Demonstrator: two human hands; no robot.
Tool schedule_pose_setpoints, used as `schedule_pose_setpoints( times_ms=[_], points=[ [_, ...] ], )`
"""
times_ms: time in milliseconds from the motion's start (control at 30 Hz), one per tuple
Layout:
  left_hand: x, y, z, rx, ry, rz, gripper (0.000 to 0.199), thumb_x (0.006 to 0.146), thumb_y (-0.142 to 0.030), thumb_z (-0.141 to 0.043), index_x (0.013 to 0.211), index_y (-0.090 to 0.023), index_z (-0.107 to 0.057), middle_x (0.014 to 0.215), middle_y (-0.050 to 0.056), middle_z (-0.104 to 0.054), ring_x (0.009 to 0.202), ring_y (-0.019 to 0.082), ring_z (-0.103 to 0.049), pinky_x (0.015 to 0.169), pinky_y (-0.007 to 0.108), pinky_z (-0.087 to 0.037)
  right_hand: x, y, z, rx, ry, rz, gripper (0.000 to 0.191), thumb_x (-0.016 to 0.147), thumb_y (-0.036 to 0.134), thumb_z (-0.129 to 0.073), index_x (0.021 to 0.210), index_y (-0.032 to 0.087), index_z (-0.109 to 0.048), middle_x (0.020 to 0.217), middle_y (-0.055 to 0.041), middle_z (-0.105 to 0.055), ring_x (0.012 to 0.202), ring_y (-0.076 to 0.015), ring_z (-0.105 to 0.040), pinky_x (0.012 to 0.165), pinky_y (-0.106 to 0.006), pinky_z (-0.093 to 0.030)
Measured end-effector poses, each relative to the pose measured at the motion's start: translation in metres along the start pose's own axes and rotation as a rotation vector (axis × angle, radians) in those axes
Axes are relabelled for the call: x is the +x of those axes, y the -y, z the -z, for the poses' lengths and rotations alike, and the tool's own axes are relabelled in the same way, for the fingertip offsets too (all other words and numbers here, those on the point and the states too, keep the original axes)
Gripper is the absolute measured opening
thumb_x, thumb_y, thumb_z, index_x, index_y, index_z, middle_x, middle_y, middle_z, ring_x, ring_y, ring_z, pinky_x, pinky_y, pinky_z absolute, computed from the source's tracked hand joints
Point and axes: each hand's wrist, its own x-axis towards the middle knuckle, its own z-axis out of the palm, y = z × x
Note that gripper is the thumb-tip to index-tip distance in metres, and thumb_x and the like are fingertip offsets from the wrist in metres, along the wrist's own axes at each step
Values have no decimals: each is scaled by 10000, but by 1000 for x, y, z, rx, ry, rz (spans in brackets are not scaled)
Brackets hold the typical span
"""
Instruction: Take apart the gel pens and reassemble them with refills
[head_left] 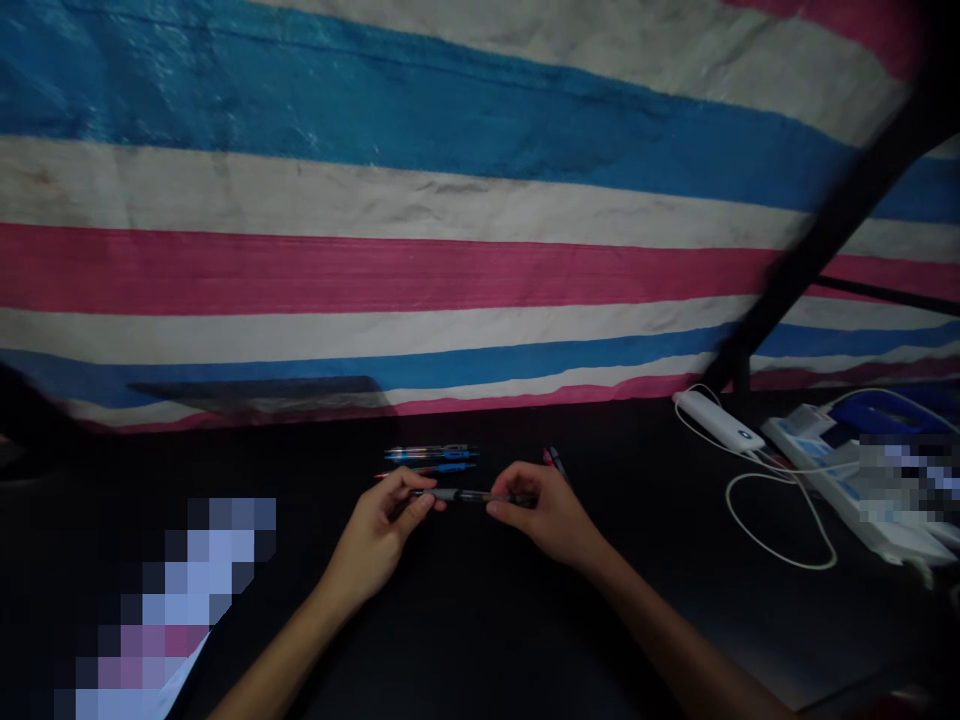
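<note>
Head: left hand (384,520), right hand (546,510) grasping pen (471,496); loose pens (431,454) just beyond; power strip (836,492) rightward.

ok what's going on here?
A person holds a pen with a grey grip roughly level above or at the black tabletop, left hand on one end, right hand on the other. A few other pens lie just beyond the hands, and a pinkish, pen-like item is partly hidden behind the right hand. A white power strip sits off to the right.
</note>
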Motion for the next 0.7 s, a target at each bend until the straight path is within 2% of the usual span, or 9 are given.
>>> schedule_pose_setpoints(
  times_ms=[133,233,300,367,433,500,533,633,700],
  points=[
    [-1,-1,-2,13,14,0,141,794,-283,-594,886,-179,-574,788,32,-678,770,160,-603,693,251,-416,1,-2,0,-21,45,-103,379,856,437,-484,631,158,-605,535,-5,-541,492,-110,-496,485,-225,-361],
    [1,-3,-1,18,5,-12,130,789,-272,-595,874,-175,-575,784,31,-679,768,160,-604,697,253,-414,1,0,1,14,-4,-46,222,794,393,-596,830,177,-627,674,-3,-585,563,-115,-539,516,-218,-392],
    [2,-4,0,20,-4,-23,128,784,-269,-599,864,-172,-576,767,28,-676,756,159,-603,693,254,-413,0,1,1,7,-11,21,244,713,333,-692,897,189,-620,753,-4,-605,634,-124,-557,557,-218,-409],
    [1,-5,0,26,-9,-26,136,780,-276,-601,863,-170,-578,752,27,-671,743,161,-605,683,257,-416,-1,2,1,-17,36,22,182,728,338,-677,787,171,-632,681,-3,-604,608,-122,-547,552,-217,-400],
    [1,-6,-1,37,-11,-24,151,777,-290,-604,865,-170,-580,747,28,-669,737,166,-609,677,262,-420,-1,0,1,-38,89,-37,302,823,398,-555,652,156,-618,540,2,-566,500,-107,-504,500,-216,-370],
    [0,-6,0,47,-8,-25,158,773,-301,-608,859,-172,-578,749,30,-669,746,172,-614,684,268,-423,-1,-1,0,-37,104,-86,429,882,441,-436,612,153,-605,470,6,-527,433,-98,-467,461,-215,-345],
    [1,-6,0,51,-5,-25,162,772,-303,-610,861,-173,-576,753,32,-671,754,175,-616,691,272,-424,-1,-1,0,-28,91,-86,410,880,446,-438,653,155,-615,487,6,-535,437,-99,-473,460,-215,-348],
    [2,-4,4,43,-8,-26,161,773,-297,-611,863,-171,-567,756,34,-671,759,174,-615,703,277,-425,-2,2,0,-3,4,3,224,767,378,-632,886,188,-620,672,5,-602,569,-119,-547,529,-219,-402],
    [3,-3,6,37,-9,-25,156,779,-292,-606,865,-169,-564,749,29,-668,748,166,-612,699,274,-424,-2,5,1,-25,-16,51,217,719,308,-683,900,204,-621,745,-2,-619,645,-135,-565,577,-231,-418]
  ],
)
